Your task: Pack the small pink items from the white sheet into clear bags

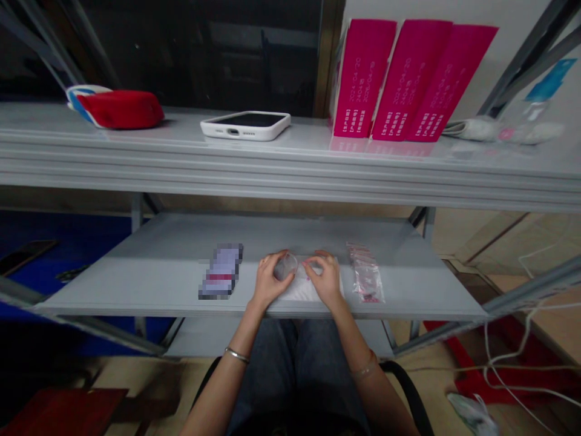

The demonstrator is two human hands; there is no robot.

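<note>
My left hand (pixel 271 278) curls its thumb and fingers around a clear round dish or lid (pixel 285 266) close to the front edge of the grey table. To its right, my right hand (pixel 327 276) pinches with thumb and index finger; whatever lies between the tips is too small to name. A tiny pink spot shows just beneath those fingertips. Both hands rest over a white sheet or flat bag (pixel 297 292). Beside my right hand lies an overlapping row of small clear plastic bags (pixel 365 272) with pinkish bits at the near end.
Left of my hands lies a pixelated phone-like object (pixel 222 271). The raised shelf (pixel 299 160) spans the back, holding a white-cased phone (pixel 246 126), a red pouch (pixel 122 109), pink boxes (pixel 411 79) and a clear bottle with a blue top (pixel 529 115). White cables (pixel 488 345) hang at right.
</note>
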